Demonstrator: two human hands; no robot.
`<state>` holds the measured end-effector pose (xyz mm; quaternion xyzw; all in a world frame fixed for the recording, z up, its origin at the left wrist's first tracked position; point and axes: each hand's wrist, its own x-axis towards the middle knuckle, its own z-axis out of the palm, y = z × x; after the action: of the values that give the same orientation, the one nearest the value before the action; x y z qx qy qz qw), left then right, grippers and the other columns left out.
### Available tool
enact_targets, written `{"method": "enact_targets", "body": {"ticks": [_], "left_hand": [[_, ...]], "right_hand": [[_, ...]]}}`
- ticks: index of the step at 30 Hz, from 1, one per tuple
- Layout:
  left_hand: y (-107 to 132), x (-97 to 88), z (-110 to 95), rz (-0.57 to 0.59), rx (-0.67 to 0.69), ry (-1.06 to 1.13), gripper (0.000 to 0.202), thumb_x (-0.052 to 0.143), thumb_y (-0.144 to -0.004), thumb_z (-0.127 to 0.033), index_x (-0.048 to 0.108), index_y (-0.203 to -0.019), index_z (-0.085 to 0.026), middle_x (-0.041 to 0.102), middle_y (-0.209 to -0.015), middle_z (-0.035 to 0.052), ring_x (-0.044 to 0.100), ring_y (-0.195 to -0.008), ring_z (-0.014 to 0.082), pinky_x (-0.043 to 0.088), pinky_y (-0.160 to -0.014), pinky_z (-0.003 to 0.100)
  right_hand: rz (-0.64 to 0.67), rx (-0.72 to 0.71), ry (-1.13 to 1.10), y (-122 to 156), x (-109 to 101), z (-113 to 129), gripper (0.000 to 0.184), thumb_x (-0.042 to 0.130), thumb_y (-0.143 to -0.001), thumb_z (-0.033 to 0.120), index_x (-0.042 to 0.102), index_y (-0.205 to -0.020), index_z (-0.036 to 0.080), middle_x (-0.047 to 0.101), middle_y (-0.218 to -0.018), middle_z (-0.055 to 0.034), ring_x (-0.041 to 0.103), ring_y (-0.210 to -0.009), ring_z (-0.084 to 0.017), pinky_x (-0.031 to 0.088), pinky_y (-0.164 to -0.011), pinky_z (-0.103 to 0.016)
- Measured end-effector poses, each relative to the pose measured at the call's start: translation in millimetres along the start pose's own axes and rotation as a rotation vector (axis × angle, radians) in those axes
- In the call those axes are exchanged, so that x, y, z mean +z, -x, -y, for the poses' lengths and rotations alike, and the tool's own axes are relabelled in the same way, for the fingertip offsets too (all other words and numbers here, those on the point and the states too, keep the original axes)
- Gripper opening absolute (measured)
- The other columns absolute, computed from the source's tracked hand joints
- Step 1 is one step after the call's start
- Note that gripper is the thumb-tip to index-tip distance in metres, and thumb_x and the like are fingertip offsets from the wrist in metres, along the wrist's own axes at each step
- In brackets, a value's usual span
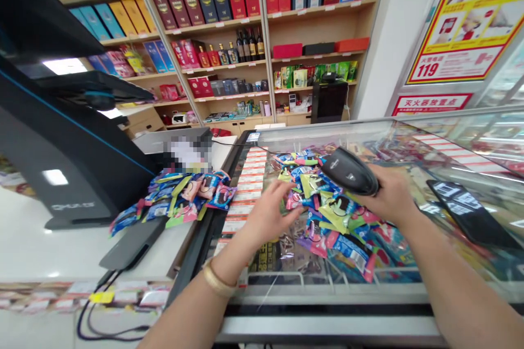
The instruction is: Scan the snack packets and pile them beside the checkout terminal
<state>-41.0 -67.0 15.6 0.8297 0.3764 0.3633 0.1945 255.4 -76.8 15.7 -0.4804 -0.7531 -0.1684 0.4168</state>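
My right hand [391,193] grips a black barcode scanner [350,172], its head tipped to the left above a heap of small snack packets [338,210]. The packets are blue, green and pink and lie on the glass top of a display case [282,283]. At the heap's left edge is my left hand [270,212], thumb and fingers apart around a pink and blue packet [293,199]; whether they touch it is unclear. A gold bangle [219,279] circles the left wrist. A second pile of like packets [184,196] lies on the white counter to the left.
A dark checkout terminal [69,158] stands on the left counter, with a flat grey device [133,245] and cables before it. A black phone-like slab [470,210] lies on the glass at right. Price labels [249,177] line the glass. Stocked shelves [221,24] stand behind.
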Motion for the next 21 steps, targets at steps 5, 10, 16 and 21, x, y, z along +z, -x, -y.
{"method": "enact_targets", "body": {"ticks": [5, 10, 16, 21], "left_hand": [[18, 37.7, -23, 0.287, -0.057, -0.051, 0.085, 0.081, -0.068, -0.048, 0.047, -0.142, -0.025, 0.048, -0.138, 0.0168, 0.06, -0.119, 0.0379, 0.052, -0.099, 0.052], [21, 49.9, -24, 0.296, -0.092, -0.152, 0.078, 0.075, -0.072, -0.042, 0.045, -0.142, -0.022, 0.047, -0.137, 0.02, 0.059, -0.12, 0.0427, 0.053, -0.095, 0.057], [15, 35.0, -10, 0.288, -0.145, -0.137, 0.072, 0.065, -0.064, -0.013, 0.052, -0.135, -0.021, 0.058, -0.128, 0.0181, 0.06, -0.117, 0.0393, 0.049, -0.099, 0.053], [11, 8.6, 10, 0.254, -0.182, 0.164, 0.072, 0.068, -0.054, -0.007, 0.061, -0.123, -0.024, 0.068, -0.101, 0.0064, 0.064, -0.087, 0.0244, 0.052, -0.08, 0.036]], "right_hand": [[0.02, 0.004, -0.014, 1, 4, 2, 0.033, 0.064, -0.08, 0.045, 0.069, -0.099, 0.018, 0.077, -0.092, -0.012, 0.073, -0.082, -0.027, 0.055, -0.071, -0.035], [0.033, -0.014, -0.035, -1, 2, 8, 0.029, 0.062, -0.082, 0.04, 0.069, -0.099, 0.018, 0.075, -0.086, -0.011, 0.071, -0.077, -0.025, 0.053, -0.066, -0.033], [0.046, 0.01, -0.038, -1, 2, 9, 0.032, 0.063, -0.082, 0.042, 0.069, -0.102, 0.018, 0.076, -0.089, -0.0113, 0.072, -0.08, -0.026, 0.054, -0.068, -0.034], [0.057, -0.004, -0.035, 0, 2, 7, 0.036, 0.063, -0.081, 0.046, 0.069, -0.104, 0.019, 0.076, -0.093, -0.0115, 0.072, -0.081, -0.026, 0.055, -0.07, -0.035]]}}
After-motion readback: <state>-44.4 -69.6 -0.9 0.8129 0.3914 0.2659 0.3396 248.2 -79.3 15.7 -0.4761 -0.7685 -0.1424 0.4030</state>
